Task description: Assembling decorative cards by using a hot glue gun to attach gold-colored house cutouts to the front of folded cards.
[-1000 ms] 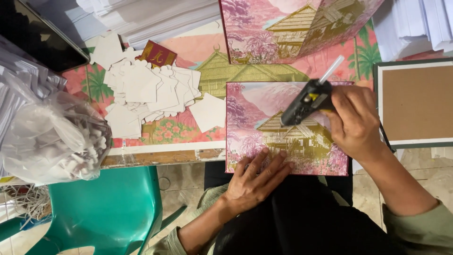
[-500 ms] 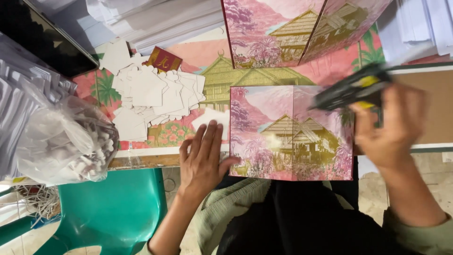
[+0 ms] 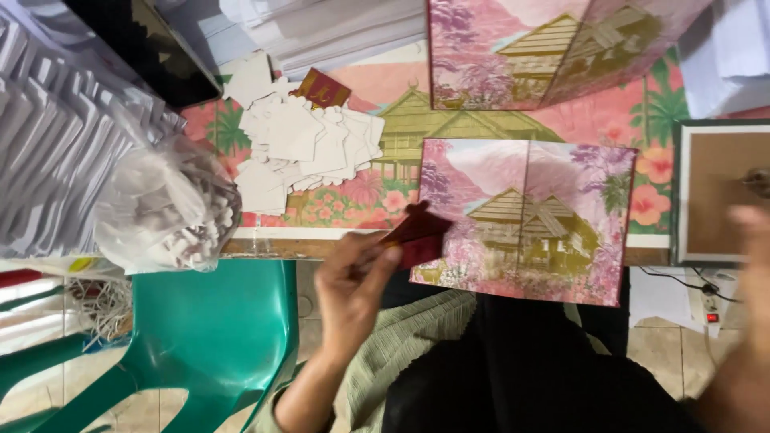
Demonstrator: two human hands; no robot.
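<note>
**Dark red card piece held at the printed card's edge**

Left hand (image 3: 353, 281): grip pinched on a dark red card piece (image 3: 417, 234), at 9 o'clock of the pink printed house card (image 3: 525, 220), overlapping its lower left edge at the desk (image 3: 273, 244) front. Right hand (image 3: 750, 265): blurred, at 3 o'clock; cannot tell its grip. Pile of white cut-outs (image 3: 309, 144) at 11 o'clock. Clear bag of white pieces (image 3: 172, 208) at 9 o'clock. Green plastic chair (image 3: 208, 329) at 7 o'clock.

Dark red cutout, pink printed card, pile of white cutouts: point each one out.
Dark red cutout (image 3: 419, 232), head view, its middle, above the left hand's fingertips.
Pink printed card (image 3: 525, 220), head view, on the centre fold.
Pile of white cutouts (image 3: 309, 140), head view, on a top piece.
</note>
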